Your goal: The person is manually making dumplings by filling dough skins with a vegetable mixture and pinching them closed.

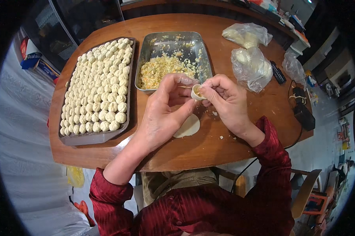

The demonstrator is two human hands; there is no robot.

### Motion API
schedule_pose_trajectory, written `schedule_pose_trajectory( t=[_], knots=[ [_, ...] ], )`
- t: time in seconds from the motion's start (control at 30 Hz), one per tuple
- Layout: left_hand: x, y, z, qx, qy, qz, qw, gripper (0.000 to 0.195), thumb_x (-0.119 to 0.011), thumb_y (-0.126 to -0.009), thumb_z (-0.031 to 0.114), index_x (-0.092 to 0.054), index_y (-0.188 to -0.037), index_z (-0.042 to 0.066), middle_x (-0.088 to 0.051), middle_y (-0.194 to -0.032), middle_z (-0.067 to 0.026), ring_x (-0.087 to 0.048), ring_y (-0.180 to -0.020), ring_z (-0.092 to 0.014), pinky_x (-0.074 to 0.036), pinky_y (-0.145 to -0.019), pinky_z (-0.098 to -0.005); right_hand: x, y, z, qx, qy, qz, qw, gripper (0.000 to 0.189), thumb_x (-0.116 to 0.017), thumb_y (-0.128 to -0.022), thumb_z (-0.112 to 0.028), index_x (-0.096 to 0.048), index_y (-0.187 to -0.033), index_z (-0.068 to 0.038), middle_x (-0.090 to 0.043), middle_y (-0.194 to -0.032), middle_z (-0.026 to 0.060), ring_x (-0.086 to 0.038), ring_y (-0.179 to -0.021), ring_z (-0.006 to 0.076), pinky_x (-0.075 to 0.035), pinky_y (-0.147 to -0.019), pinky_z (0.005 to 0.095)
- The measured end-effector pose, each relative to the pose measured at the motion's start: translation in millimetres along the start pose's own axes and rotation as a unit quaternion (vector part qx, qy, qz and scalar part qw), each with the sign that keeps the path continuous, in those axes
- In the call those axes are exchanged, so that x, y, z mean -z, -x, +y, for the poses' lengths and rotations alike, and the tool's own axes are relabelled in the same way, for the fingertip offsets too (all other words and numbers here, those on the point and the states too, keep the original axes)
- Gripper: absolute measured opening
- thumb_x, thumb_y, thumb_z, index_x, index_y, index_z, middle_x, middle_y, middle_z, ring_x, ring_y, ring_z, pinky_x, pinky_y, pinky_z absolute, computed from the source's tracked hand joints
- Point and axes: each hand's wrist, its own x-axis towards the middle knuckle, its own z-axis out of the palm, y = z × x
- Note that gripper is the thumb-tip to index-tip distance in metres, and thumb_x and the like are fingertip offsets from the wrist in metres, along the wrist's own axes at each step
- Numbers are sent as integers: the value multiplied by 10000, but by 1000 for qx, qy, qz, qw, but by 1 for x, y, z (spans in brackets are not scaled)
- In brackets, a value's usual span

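Between the fingers of both hands is a small dough wrapper (196, 92), curled up into a cup with some filling inside. My left hand (165, 107) grips its left side and underside, thumb below. My right hand (226, 101) pinches its right rim with thumb and fingers. On the wood under my left hand lies a flat round dough wrapper (189, 126), partly covered by that hand. Just beyond my hands stands a steel pan (208, 63) with chopped, yellowish filling (159, 70) heaped toward its near left.
At the left, a tray (99, 138) carries rows of pleated dumplings (97, 88). Plastic bags of dough (251, 66) lie at the right of the wooden table (171, 160), near a black object (277, 72) and a black box with cords (304, 116). Crumbs dot the near right.
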Motion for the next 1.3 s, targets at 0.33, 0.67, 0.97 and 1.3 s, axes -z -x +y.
schedule_pose_trajectory(
  t=[0.33, 0.67, 0.97, 1.3],
  knots=[
    [-2, -2, -11, -41, 16, 36, 998, 258, -648, -957, -19, -541, -1187, 25, -671, -1091, -87, -669, -1044, -143, -565, -930, -311, 1, 2, 0, -4, -76, -27, 997, 99, -659, -1001, -67, -628, -1067, 0, -694, -966, 23, -651, -820, 61, -550, -696, 223],
    [3, -1, -9, -34, -27, 1, 999, 285, -647, -978, -23, -611, -1260, -19, -647, -1253, -100, -666, -1076, -152, -566, -965, -318, 5, -4, -4, 319, 249, -2, 914, 161, -706, -884, 44, -611, -1007, 7, -622, -906, 129, -682, -767, 262, -542, -654, 342],
    [-1, -2, -3, 45, 118, 12, 992, 226, -654, -979, 12, -606, -1198, -11, -656, -1173, -95, -679, -1032, -157, -579, -910, -307, 2, -3, -3, 220, 164, 30, 961, 143, -698, -882, 50, -612, -984, -2, -623, -924, 135, -680, -784, 286, -540, -652, 356],
    [-2, -1, -5, 83, 16, 54, 995, 110, -687, -966, 54, -620, -1043, 12, -675, -922, -24, -671, -813, -101, -575, -772, -270, 2, -3, 0, 335, 299, 19, 893, 173, -719, -818, 66, -592, -916, 0, -593, -881, 131, -652, -739, 303, -522, -628, 391]
  ],
)
